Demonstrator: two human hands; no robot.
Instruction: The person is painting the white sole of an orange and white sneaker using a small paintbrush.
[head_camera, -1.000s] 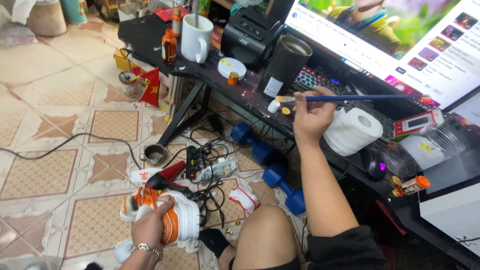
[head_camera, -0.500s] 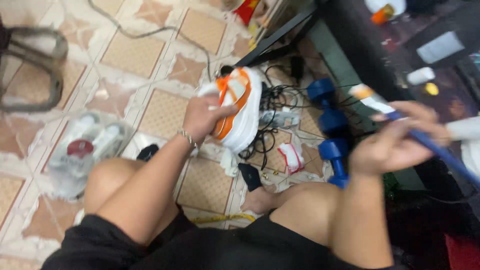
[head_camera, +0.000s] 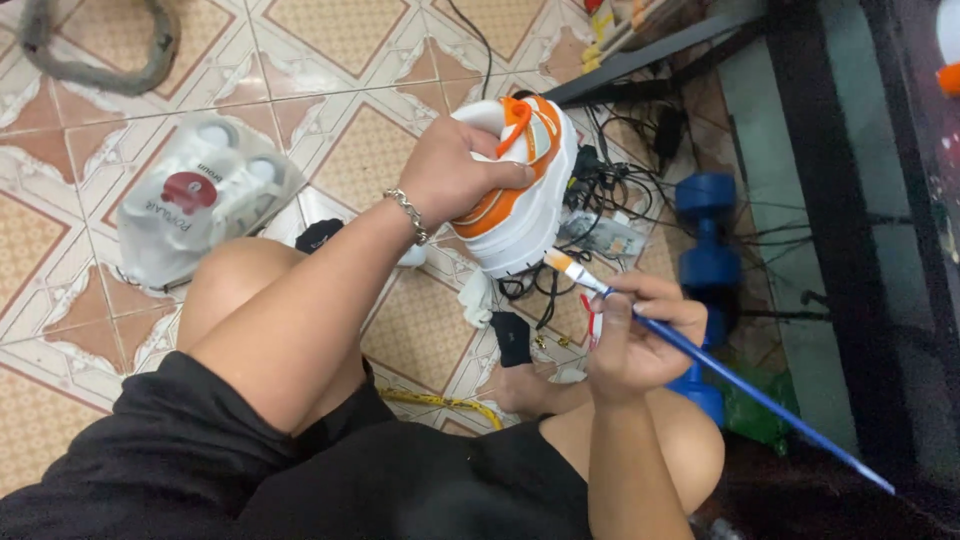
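Shoe (head_camera: 515, 185) got lifted off the floor since 0.5 s ago; left hand (head_camera: 450, 175) clamped round its upper, sole facing right, held above the tiles in front of the knees. Right hand (head_camera: 635, 335) pinched the blue paintbrush (head_camera: 700, 360), bristle tip just beside the sole edge, not clearly touching. Vs 1 s ago: brush was up at the desk, shoe down low. Looked like edge painting about to start. Dumbbells (head_camera: 708, 225) sat far right.

Your left hand (head_camera: 455, 170) is curling its fingers (head_camera: 505, 175) closed in a firm grasp, forearm stretching forward, wrist bent. Your right hand (head_camera: 635, 340) is pinching with thumb and fingertips (head_camera: 660, 300), knuckles up, elbow low beside your knee.
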